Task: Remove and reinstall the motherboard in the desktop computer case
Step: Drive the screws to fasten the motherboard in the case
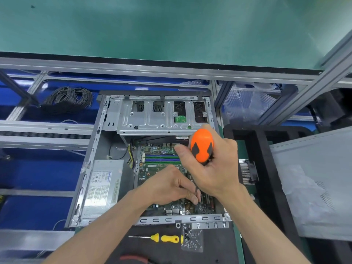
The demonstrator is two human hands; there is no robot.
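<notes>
An open desktop case (89, 159) lies on its side with the green motherboard (158, 159) inside. My right hand (219, 168) grips the orange-and-black handle of a screwdriver (202, 145), held upright over the board's near right part. My left hand (169, 185) pinches the screwdriver's thin shaft low down with its fingertips, close to the board. The tip and whatever it touches are hidden behind my fingers.
A grey power supply (102, 187) fills the case's left side and a metal drive cage (162, 115) its far end. In front of the case lie a yellow screwdriver (167, 238) and a clear bag of screws (192, 239). The case's side panel (314, 183) lies at right; coiled cable (68, 99) lies at far left.
</notes>
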